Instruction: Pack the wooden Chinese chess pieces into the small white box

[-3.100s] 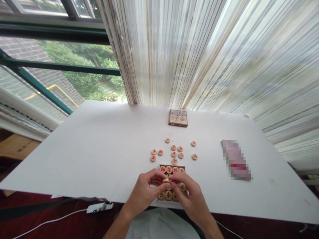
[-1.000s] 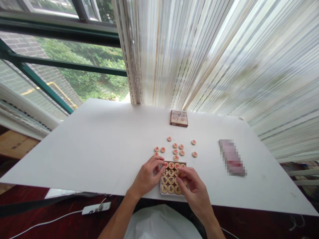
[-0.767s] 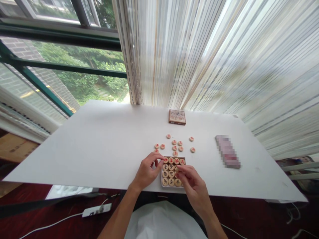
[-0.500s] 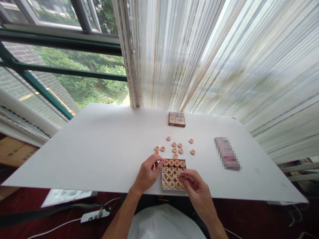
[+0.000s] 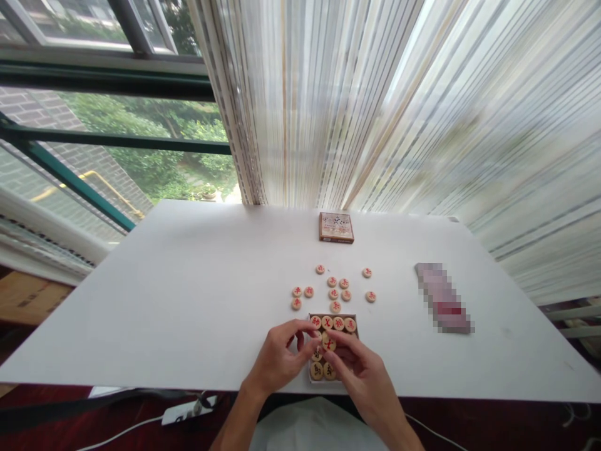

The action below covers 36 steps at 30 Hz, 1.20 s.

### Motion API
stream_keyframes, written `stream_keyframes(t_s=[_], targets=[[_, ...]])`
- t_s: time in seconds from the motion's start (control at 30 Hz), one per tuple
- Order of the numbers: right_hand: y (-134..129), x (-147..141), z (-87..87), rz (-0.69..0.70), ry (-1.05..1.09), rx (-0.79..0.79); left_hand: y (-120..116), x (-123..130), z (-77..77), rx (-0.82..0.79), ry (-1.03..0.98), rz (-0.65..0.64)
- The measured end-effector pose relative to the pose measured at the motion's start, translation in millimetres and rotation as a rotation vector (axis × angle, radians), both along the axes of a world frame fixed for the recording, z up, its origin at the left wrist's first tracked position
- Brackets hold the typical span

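A shallow cardboard box (image 5: 333, 316) of round wooden xiangqi pieces sits near the white table's (image 5: 188, 300) front edge. Its far row holds red-marked pieces, and my hands hide much of the black-marked rows. My right hand (image 5: 359, 369) pinches a red-marked piece (image 5: 329, 344) above the box. My left hand (image 5: 277, 357) curls in beside it, fingertips at the box's near-left side, and its grip is hard to see. Several loose red-marked pieces (image 5: 335, 307) lie just beyond the box.
A small printed box lid (image 5: 336, 227) lies at the table's far edge. A pixelated flat packet (image 5: 444, 298) lies to the right. A power strip (image 5: 188, 410) and cables sit on the dark red floor below the front edge. A striped curtain and window stand behind the table.
My hands have come together over the box, the left moving in from its left side and the right rising to a red-marked piece. The head view has tilted slightly.
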State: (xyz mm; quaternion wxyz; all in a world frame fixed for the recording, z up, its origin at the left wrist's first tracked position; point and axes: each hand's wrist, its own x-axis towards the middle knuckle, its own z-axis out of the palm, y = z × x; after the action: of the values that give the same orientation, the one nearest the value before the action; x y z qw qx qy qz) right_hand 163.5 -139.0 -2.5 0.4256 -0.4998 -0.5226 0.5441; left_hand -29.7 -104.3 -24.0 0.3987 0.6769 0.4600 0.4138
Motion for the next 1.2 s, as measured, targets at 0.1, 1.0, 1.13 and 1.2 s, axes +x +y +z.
stream_keyframes(t_s=[0.1, 1.0, 1.13, 1.2], targets=[[4, -5, -0.7, 0.076, -0.134, 0.193, -1, -3, -1.6, -0.038, -0.017, -0.059], [2, 2, 9.1, 0.037, -0.332, 0.200, -16, -14, 5.6, 0.096, 0.276, -0.040], [1, -5, 5.4, 0.060, -0.419, 0.210, -17, -12, 2.4, 0.097, 0.302, -0.077], [1, -9, 3.2, 0.044, -0.437, 0.184, -17, -13, 2.4, 0.098, 0.302, -0.083]])
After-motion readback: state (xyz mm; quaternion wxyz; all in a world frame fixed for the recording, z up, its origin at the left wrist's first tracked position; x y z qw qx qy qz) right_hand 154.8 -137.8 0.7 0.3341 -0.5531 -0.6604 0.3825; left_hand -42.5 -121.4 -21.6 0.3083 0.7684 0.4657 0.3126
